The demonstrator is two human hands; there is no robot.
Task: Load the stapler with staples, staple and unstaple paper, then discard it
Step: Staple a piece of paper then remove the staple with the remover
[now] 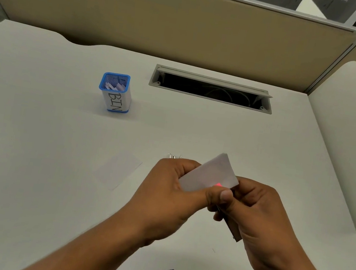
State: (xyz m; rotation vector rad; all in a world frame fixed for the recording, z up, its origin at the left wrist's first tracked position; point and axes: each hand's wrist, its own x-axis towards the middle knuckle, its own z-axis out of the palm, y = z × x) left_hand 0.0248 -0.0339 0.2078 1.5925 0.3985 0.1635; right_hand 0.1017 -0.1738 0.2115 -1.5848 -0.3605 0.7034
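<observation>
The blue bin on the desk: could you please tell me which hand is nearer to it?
Left. The left hand is right of the blue bin and closer to the camera; the right hand is farther right.

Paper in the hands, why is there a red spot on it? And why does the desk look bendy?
Head view: a small red glow sits on the paper by the thumb of the left hand; its source is hidden. Head view: the wide lens bows the desk edges. Head view: the right hand and its dark tool look slightly blurred.
</observation>
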